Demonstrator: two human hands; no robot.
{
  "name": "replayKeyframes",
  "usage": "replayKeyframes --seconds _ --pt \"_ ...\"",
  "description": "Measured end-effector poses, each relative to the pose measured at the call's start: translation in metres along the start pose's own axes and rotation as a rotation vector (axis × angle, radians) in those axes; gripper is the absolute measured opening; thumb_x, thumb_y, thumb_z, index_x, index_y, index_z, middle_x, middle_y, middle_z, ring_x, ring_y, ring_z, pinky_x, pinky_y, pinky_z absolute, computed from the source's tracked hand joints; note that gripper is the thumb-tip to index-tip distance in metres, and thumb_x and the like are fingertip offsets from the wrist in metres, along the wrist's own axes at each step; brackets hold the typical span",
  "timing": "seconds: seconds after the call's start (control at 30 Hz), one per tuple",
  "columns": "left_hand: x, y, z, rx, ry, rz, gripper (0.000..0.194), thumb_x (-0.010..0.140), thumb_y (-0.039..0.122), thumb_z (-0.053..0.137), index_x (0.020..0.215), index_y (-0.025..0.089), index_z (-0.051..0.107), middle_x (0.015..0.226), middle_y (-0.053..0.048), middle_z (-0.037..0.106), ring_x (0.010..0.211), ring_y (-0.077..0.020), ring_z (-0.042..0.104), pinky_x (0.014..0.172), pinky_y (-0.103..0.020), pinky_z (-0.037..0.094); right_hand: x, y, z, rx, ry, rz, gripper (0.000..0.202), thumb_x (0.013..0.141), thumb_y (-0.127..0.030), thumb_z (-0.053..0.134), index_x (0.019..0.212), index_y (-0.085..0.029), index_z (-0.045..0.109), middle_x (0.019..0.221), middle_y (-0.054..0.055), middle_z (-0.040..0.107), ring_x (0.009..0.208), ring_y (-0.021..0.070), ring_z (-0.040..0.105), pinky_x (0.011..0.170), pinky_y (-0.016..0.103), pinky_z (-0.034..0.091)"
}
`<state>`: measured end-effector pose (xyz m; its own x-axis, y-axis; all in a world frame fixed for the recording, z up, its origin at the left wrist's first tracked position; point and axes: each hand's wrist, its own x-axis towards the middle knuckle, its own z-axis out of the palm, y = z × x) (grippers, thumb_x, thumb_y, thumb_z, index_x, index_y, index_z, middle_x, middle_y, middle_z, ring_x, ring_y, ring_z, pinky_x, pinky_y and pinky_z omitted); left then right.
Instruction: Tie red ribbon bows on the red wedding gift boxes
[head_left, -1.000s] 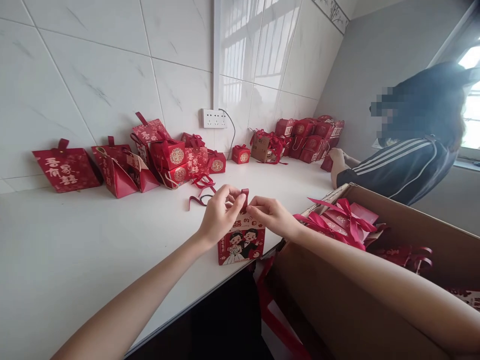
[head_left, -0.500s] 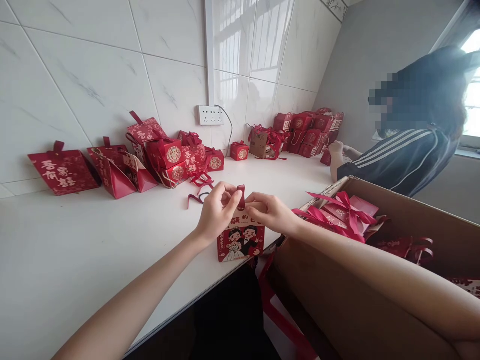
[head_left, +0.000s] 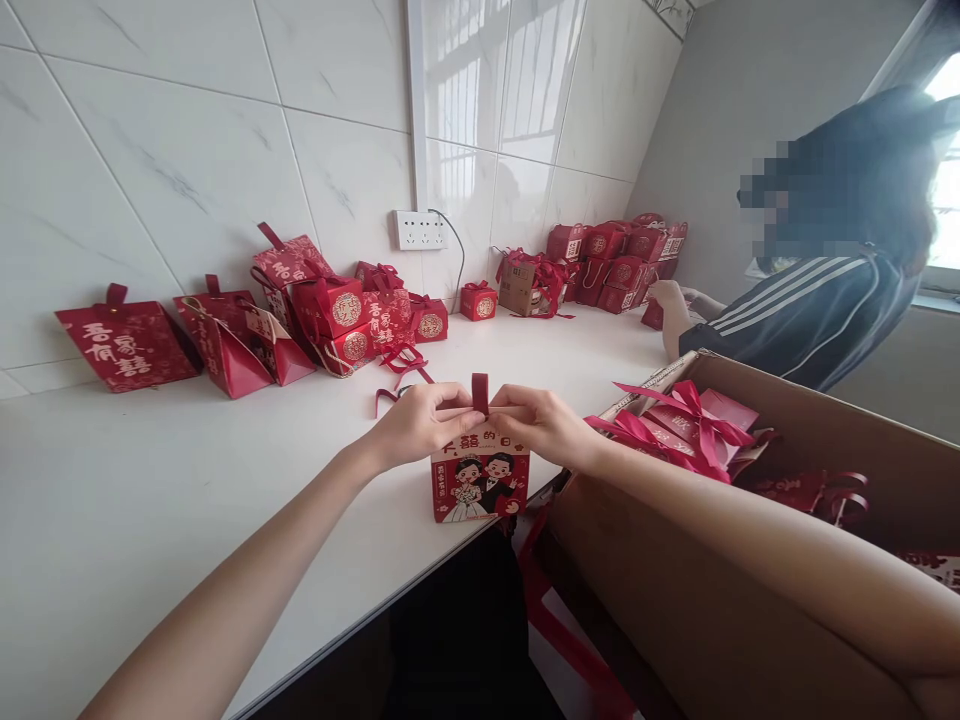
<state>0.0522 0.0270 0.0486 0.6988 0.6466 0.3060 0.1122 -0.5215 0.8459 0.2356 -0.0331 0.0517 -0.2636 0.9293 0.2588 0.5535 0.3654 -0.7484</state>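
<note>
A red gift box [head_left: 480, 485] with a cartoon bride and groom on its front stands upright near the table's front edge. My left hand [head_left: 431, 425] pinches the left part of its top edge, and my right hand [head_left: 536, 425] pinches the right part. Between my hands a dark red ribbon loop [head_left: 480, 392] sticks up from the box's top. Just behind my left hand lies a loose red ribbon [head_left: 388, 402] on the white table [head_left: 225, 500].
Finished-looking red boxes [head_left: 349, 310] line the wall at left, with a stack of boxes [head_left: 619, 262] farther right. An open cardboard carton [head_left: 825, 405] holding red boxes and ribbons is on my right. Beyond it a person in a striped sleeve [head_left: 795, 310] works at the table.
My left hand has moved off the ribbon loop and down to the box's top edge. The loop now stands free between my hands. My right hand stays at the top edge.
</note>
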Motion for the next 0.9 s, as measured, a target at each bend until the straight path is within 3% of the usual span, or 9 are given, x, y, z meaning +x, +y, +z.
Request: replayKeyframes --seconds 0.23,0.43,0.67,0.77,0.9 --pt "0.0 -0.003 0.006 0.094 0.046 0.047 0.019 0.075 0.035 0.058 0.076 0.015 0.059 0.076 -0.003 0.062 0.079 -0.0185 0.063 0.076 -0.031 0.054 0.001 0.001 -0.002 0.123 -0.054 0.051 0.011 0.077 -0.025 0.048 0.07 -0.017 0.048 0.057 -0.006 0.04 0.054 0.0072 0.036 0.048 0.018 0.028" --pt "0.0 0.0 0.009 0.083 0.038 -0.01 0.016 0.075 0.032 0.056 0.075 0.016 0.057 0.073 -0.001 0.059 0.074 -0.0166 0.06 0.071 -0.028 0.051 0.001 0.005 -0.002 0.065 -0.044 0.025 0.012 0.077 -0.028 0.049 0.076 -0.016 0.052 0.066 -0.003 0.05 0.061 0.0093 0.043 0.054 0.02 0.034" --pt "0.001 -0.004 0.013 0.152 0.114 -0.012 0.019 0.074 0.035 0.056 0.07 0.016 0.056 0.069 0.0 0.058 0.071 -0.0167 0.059 0.069 -0.028 0.048 0.0 0.0 0.001 0.065 0.004 0.038 0.015 0.076 -0.029 0.051 0.069 -0.017 0.051 0.06 -0.005 0.046 0.056 0.008 0.039 0.053 0.021 0.031" --pt "0.001 -0.009 0.002 0.042 0.075 -0.07 0.033 0.07 0.044 0.062 0.089 0.017 0.059 0.086 -0.003 0.064 0.086 -0.0217 0.062 0.078 -0.032 0.049 0.002 0.001 0.001 0.295 0.07 0.123 0.019 0.074 -0.036 0.058 0.072 -0.017 0.056 0.062 -0.004 0.053 0.058 0.0096 0.046 0.055 0.022 0.035" --pt "-0.003 -0.012 -0.017 -0.159 0.068 -0.09 0.071 0.067 0.061 0.06 0.122 0.019 0.041 0.117 -0.013 0.057 0.105 -0.0281 0.058 0.084 -0.039 0.049 0.01 0.005 -0.003 0.893 0.32 0.223 0.021 0.068 -0.037 0.066 0.075 -0.019 0.057 0.068 -0.003 0.061 0.063 0.0129 0.057 0.062 0.026 0.045"
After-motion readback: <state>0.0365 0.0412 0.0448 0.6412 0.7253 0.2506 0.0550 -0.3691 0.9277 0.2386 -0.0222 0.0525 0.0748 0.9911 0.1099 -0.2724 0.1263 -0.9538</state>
